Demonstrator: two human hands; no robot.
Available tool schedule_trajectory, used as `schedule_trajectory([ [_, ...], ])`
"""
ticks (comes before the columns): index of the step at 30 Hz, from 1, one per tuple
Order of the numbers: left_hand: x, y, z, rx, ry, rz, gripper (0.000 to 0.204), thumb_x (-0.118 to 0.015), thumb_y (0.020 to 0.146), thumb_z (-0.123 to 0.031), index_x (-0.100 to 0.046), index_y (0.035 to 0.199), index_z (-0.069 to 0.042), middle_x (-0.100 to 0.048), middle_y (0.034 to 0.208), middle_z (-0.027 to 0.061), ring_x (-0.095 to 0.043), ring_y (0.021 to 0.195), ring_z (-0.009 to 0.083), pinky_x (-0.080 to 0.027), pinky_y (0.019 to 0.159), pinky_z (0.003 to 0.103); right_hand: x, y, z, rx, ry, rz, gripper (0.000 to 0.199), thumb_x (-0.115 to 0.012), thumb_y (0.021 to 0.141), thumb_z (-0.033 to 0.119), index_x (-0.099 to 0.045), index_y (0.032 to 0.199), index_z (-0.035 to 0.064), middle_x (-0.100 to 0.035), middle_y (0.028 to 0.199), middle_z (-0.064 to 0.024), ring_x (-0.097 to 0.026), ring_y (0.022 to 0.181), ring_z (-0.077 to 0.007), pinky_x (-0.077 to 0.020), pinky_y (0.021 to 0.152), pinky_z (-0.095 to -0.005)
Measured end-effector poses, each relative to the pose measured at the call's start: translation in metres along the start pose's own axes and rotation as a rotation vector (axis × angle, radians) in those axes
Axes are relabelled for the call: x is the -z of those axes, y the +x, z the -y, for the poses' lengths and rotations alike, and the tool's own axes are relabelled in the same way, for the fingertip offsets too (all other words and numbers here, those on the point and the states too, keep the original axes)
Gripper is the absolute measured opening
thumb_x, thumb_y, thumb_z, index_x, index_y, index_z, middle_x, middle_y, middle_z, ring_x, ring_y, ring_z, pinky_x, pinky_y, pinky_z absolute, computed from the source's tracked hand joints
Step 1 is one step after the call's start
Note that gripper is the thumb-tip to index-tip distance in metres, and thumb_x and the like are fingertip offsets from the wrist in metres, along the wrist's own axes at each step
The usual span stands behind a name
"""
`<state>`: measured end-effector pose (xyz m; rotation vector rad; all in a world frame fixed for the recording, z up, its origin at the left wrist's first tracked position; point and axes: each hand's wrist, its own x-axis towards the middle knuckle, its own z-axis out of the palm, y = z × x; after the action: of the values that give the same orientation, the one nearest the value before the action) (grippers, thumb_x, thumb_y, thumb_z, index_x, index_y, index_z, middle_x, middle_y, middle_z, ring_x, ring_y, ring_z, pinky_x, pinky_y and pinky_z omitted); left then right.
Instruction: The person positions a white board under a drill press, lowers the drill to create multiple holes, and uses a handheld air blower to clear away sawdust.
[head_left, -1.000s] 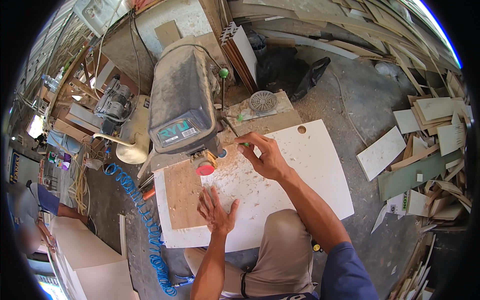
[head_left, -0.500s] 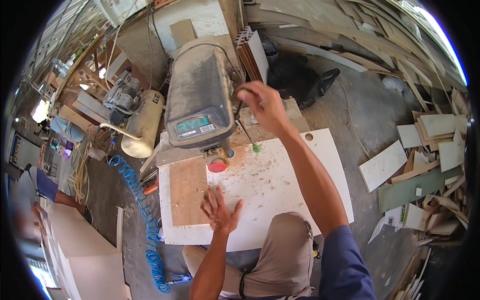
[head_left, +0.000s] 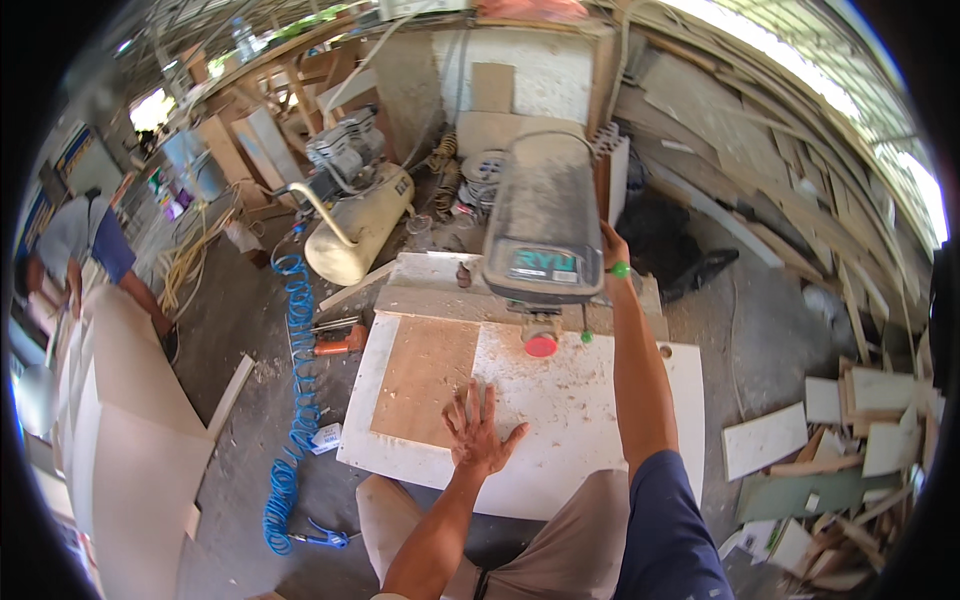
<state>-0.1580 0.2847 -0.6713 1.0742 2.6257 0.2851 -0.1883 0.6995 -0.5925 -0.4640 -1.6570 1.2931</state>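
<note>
A drill press with a dusty dark housing (head_left: pixel 545 205) and a red cap (head_left: pixel 541 346) at its front stands ahead of me. Below it lies a large white board (head_left: pixel 590 420), strewn with wood shavings, with a round hole near its far right corner. My left hand (head_left: pixel 480 435) rests on this board, fingers spread, at the right edge of a brown wood-toned rectangle (head_left: pixel 425 380). My right hand (head_left: pixel 614 247) reaches along the housing's right side, its fingers partly hidden there. Close to that wrist is a green knob (head_left: pixel 619 270); another green knob (head_left: pixel 586 338) sits lower, beside the red cap.
Left of the board, a coiled blue air hose (head_left: pixel 300 390) runs down to a blue air gun (head_left: pixel 325 536). An orange power tool (head_left: pixel 340 341) lies near an air compressor (head_left: pixel 360 225). Another person (head_left: pixel 85 240) bends over panels at far left. Board offcuts (head_left: pixel 830 480) pile up at right.
My right hand has left its raised hold near the lever's top and reached forward along the housing's right side. My left hand stays flat on the board. The view has shifted.
</note>
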Motion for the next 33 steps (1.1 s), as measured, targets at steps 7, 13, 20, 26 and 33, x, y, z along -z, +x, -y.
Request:
schedule_trajectory([
  [7,0.000,-0.001,-0.001,-0.018,-0.051,-0.017,0.112,-0.038,0.093,-0.089,-0.005,0.173,-0.019,0.006,0.180,0.0111,-0.001,0.163,0.0465,-0.001,0.129,0.068,0.038,-0.070,-0.065,-0.385,0.368,0.104,0.024,-0.060,0.107,0.019,-0.070,0.121,0.0036,-0.075,0.106,-0.0054,-0.072,0.095,-0.0170,-0.0590,0.084,-0.0333],
  [13,-0.005,-0.002,0.011,-0.036,-0.078,0.003,0.105,-0.045,0.096,-0.079,-0.009,0.173,-0.017,0.006,0.180,0.0111,-0.004,0.163,0.0477,-0.003,0.128,0.068,0.027,-0.122,-0.027,-0.619,0.253,0.078,0.029,-0.065,0.107,0.028,-0.064,0.132,0.0157,-0.066,0.101,0.0010,-0.056,0.078,-0.0141,-0.0512,0.076,-0.0351],
  [20,0.000,-0.011,0.056,-0.063,-0.295,-0.166,0.089,-0.059,0.101,-0.056,-0.028,0.167,-0.004,-0.021,0.174,0.0224,-0.018,0.161,0.0451,-0.014,0.131,0.058,0.011,-0.132,0.003,-0.680,0.062,0.064,0.039,-0.054,0.111,0.039,-0.065,0.134,0.0104,-0.070,0.123,-0.0078,-0.067,0.096,-0.0213,-0.0603,0.079,-0.0404],
  [26,0.021,-0.110,0.209,0.405,-0.855,-0.813,0.015,-0.067,0.100,-0.012,-0.072,0.106,0.001,-0.075,0.096,0.0197,-0.070,0.084,0.0264,-0.054,0.078,0.038,0.053,-0.135,-0.040,-0.578,-0.064,0.094,0.054,-0.046,0.111,0.048,-0.046,0.154,0.0147,-0.054,0.147,-0.0072,-0.063,0.124,-0.0244,-0.0635,0.084,-0.0499],
  [33,-0.062,-0.292,0.361,0.601,0.011,0.221,0.072,-0.080,0.086,-0.023,-0.050,0.151,-0.014,-0.041,0.161,0.0218,-0.034,0.153,0.0392,-0.035,0.118,0.060,0.039,-0.142,-0.018,-0.591,-0.037,0.180,0.042,-0.060,0.106,0.038,-0.057,0.139,0.0115,-0.069,0.128,-0.0086,-0.069,0.115,-0.0246,-0.0637,0.086,-0.0498],
])
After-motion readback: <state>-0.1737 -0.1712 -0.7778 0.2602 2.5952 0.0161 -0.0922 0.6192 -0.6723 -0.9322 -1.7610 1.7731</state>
